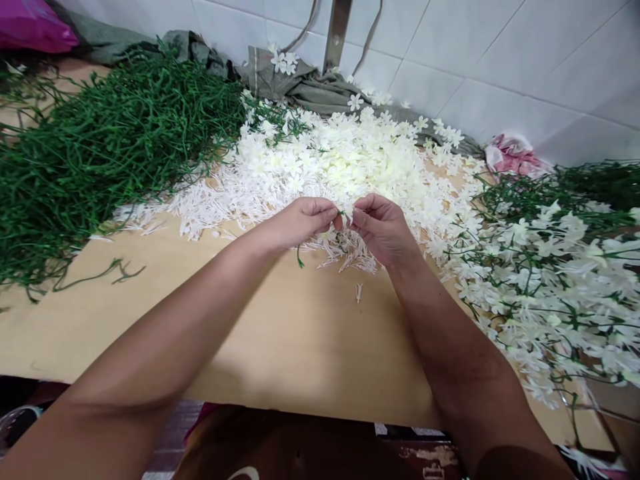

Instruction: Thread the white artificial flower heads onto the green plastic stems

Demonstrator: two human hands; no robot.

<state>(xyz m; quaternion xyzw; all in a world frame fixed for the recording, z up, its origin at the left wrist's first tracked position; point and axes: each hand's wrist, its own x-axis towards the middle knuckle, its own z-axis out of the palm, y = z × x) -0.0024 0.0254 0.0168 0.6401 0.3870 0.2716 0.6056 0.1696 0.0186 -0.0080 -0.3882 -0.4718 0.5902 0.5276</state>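
My left hand (pixel 316 217) is closed in a pinch on a thin green plastic flower stem (pixel 300 257), whose lower end hangs below the fingers while its tip points towards my right hand. Close beside it, my right hand (pixel 379 225) also pinches, thumb against forefinger. A small white bit seems to be at those fingertips, too small to make out. Both hands are over the front edge of a heap of white artificial blossoms (pixel 370 160). Under and left of them lie many thin white forked pieces (pixel 200 203), with one loose piece (pixel 359 293) nearer me.
A big pile of green stems (pixel 115 133) lies left. Assembled white flowers on stems (pixel 540 287) are heaped right. Brown cardboard (pixel 300 333) covers the work surface. Behind are grey-green cloth (pixel 320 93) and a tiled wall (pixel 500 73); a pink bag (pixel 37 27) is far left.
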